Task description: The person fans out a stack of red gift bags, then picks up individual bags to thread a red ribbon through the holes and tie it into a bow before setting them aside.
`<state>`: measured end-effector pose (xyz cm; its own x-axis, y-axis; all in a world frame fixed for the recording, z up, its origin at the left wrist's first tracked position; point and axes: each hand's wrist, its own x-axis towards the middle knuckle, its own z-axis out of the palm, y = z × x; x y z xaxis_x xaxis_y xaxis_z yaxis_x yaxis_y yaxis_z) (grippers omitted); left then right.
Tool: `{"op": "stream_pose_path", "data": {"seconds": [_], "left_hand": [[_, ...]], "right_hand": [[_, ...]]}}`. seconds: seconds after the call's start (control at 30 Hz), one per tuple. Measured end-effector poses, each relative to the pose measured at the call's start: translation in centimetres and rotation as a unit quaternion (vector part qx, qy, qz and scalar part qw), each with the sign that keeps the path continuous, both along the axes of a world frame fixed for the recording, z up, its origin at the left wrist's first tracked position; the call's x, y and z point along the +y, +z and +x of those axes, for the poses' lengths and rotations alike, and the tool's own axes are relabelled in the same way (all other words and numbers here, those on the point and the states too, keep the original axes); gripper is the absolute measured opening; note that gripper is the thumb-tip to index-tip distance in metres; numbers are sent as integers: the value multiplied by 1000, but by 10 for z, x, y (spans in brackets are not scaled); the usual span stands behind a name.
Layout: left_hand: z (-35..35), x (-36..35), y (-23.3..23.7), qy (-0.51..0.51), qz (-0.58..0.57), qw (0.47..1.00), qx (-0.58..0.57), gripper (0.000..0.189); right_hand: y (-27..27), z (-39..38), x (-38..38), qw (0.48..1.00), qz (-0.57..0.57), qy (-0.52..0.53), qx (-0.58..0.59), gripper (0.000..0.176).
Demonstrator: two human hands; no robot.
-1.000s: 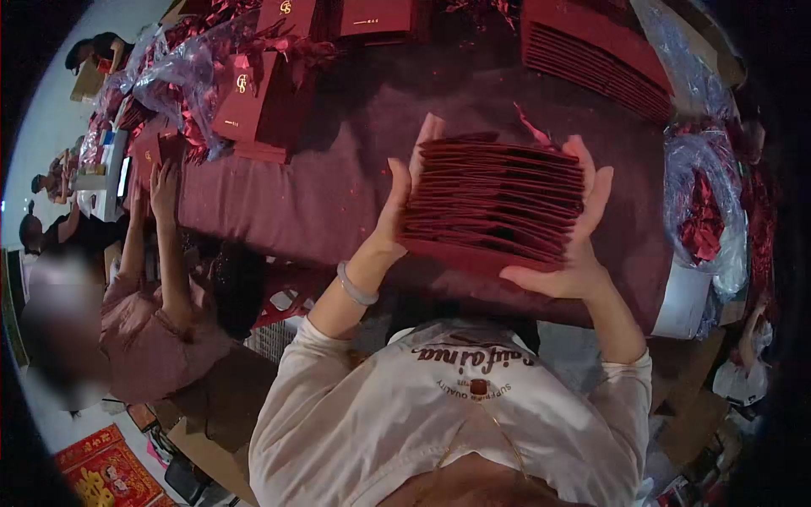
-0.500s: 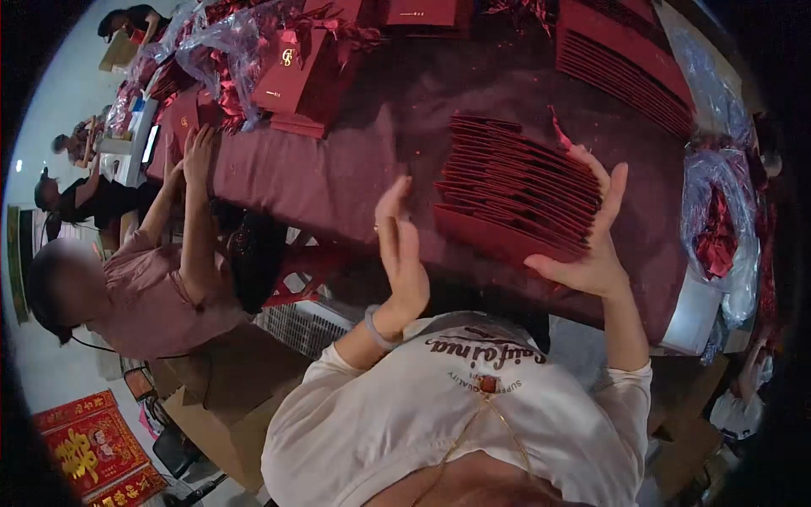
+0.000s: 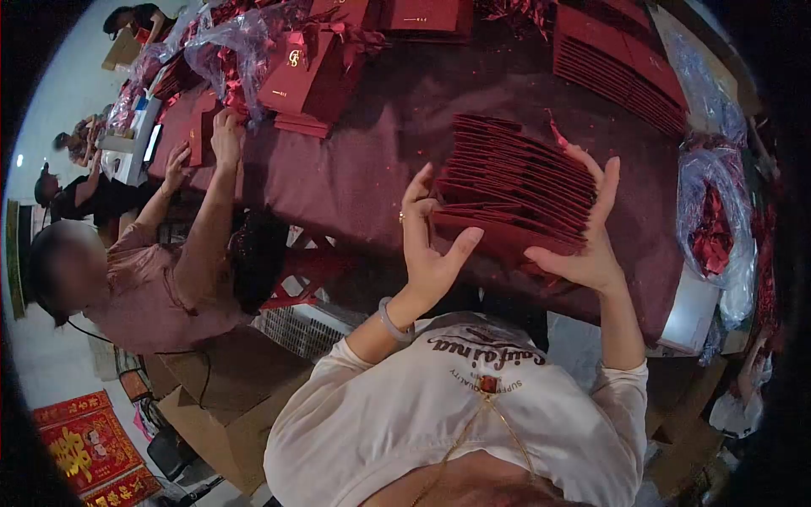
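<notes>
A thick stack of dark red, flat paper bags [image 3: 515, 182] stands on the cloth in front of me, its layered edges fanned upward. My right hand [image 3: 596, 232] cups the stack's right end, fingers along the side and thumb at the near face. At the left end, my left hand [image 3: 432, 245] holds the stack, with its fingers at the side and its thumb across the near face. A shiny red ribbon [image 3: 557, 131] sticks up behind the stack, near my right fingertips.
A dark red cloth [image 3: 338, 182] covers the table. Another row of red bags [image 3: 621, 72] lies at the back right, and gold-lettered bags [image 3: 296, 80] lie at the back left. Plastic-wrapped red ribbon [image 3: 714, 232] is at the right edge. A co-worker [image 3: 160, 287] sits on the left, handling a red bag.
My left hand has moved right and closed in on the stack's left end; before, it was held apart from it. My right hand has stayed at the right end. The co-worker's hands have moved apart.
</notes>
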<state>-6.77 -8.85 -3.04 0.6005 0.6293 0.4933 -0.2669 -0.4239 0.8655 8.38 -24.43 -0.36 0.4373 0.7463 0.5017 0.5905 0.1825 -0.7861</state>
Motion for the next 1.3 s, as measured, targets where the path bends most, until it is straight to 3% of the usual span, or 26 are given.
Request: {"op": "stream_pose_path", "data": {"seconds": [0.07, 0.3, 0.4, 0.47, 0.6, 0.7, 0.77, 0.83, 1.03, 1.07, 1.13, 1.3], "left_hand": [[3, -2, 0, -122, -160, 976, -81, 42], [-4, -8, 2, -123, -186, 973, -54, 42], [-6, -7, -3, -104, -131, 985, -41, 48], [-6, -7, -6, -80, -115, 989, -43, 67], [0, 1, -4, -57, -86, 991, -80, 80], [6, 21, -1, -74, 47, 994, 68, 98], [9, 18, -2, -74, 22, 994, 72, 97], [10, 14, -4, -85, -120, 988, 53, 91], [15, 24, -4, -26, 82, 996, 39, 78], [18, 25, -2, -26, 83, 995, 38, 78], [25, 26, 1, -154, -96, 983, -28, 76], [31, 30, -1, -189, -89, 977, -36, 76]], "right_hand": [[-1, 1, 0, 1000, 2, 6, -9, 135], [-4, -2, 0, 1000, -4, -3, 20, 135], [-2, -2, 0, 999, -5, -5, 32, 134], [0, -2, 0, 1000, -9, -7, 23, 134], [-1, -4, 2, 999, 1, -2, 36, 131], [-2, -3, 0, 999, 1, 1, 32, 130], [-2, -4, 0, 999, 2, 1, 48, 129], [-2, -6, 1, 997, 11, 4, 73, 129], [-2, -1, -1, 999, 6, 3, 39, 128], [-3, -2, -1, 998, 10, 7, 58, 128], [-4, -3, 0, 997, 15, 11, 75, 128], [-6, -2, 1, 995, 33, 22, 91, 128]]}}
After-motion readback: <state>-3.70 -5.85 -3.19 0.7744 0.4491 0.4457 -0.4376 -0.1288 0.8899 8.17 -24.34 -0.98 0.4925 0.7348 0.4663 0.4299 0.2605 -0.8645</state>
